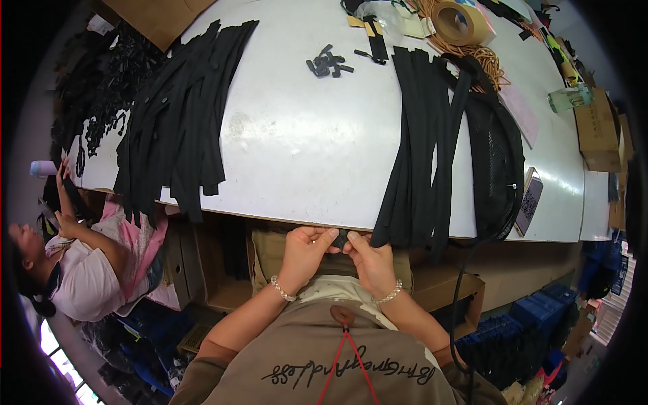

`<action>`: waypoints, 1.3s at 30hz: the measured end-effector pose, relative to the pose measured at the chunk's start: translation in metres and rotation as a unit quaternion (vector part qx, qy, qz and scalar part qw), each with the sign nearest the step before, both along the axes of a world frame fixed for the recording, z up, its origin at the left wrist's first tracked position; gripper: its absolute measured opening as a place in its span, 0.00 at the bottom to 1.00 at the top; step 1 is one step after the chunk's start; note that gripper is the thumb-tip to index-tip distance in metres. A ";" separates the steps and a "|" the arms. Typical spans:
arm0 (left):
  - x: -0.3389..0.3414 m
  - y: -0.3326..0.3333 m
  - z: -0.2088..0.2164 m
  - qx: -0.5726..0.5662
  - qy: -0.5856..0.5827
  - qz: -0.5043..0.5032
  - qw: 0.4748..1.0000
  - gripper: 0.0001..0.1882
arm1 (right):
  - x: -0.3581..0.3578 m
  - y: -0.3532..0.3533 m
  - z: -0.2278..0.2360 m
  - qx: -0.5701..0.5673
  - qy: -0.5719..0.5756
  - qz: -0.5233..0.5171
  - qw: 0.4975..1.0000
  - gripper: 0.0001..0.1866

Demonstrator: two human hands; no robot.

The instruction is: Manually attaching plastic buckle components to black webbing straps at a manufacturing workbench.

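Note:
At the near edge of the white table (297, 142), my left hand (309, 251) and my right hand (370, 260) pinch a small dark piece (341, 238) between thumbs and fingertips. Its exact kind is mostly hidden by the fingers. Just right of my right hand, a bundle of long black fabric strips (422, 135) lies across the table, the ends hanging over its edge. A wider spread of similar black strips (179, 121) covers the left side. Farther back in the middle sits a little pile of small black plastic pieces (329, 63).
A black mesh item (496, 155) lies right of the strips, a dark cable running down from it. Beyond it are a phone (530, 202), a tape roll (459, 23), orange cord (489, 64) and a cardboard box (597, 131). Another person (94, 270) sits at the left.

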State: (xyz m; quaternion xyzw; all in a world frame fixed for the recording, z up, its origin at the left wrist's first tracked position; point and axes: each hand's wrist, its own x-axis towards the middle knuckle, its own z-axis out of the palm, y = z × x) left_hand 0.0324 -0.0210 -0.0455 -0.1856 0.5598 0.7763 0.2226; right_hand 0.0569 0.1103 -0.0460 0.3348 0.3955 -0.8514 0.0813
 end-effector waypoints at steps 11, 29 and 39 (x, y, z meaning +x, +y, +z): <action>-0.002 -0.009 0.000 0.003 -0.021 -0.020 1.000 0.05 | -0.003 0.006 0.001 -0.118 -0.017 0.061 0.991 0.03; -0.008 -0.016 0.001 -0.007 -0.005 -0.106 0.994 0.06 | -0.005 -0.011 0.014 -0.126 -0.049 -0.052 0.989 0.04; 0.018 -0.023 0.051 -0.077 0.213 -0.063 0.972 0.05 | 0.017 0.004 0.022 -0.144 0.143 0.103 0.974 0.04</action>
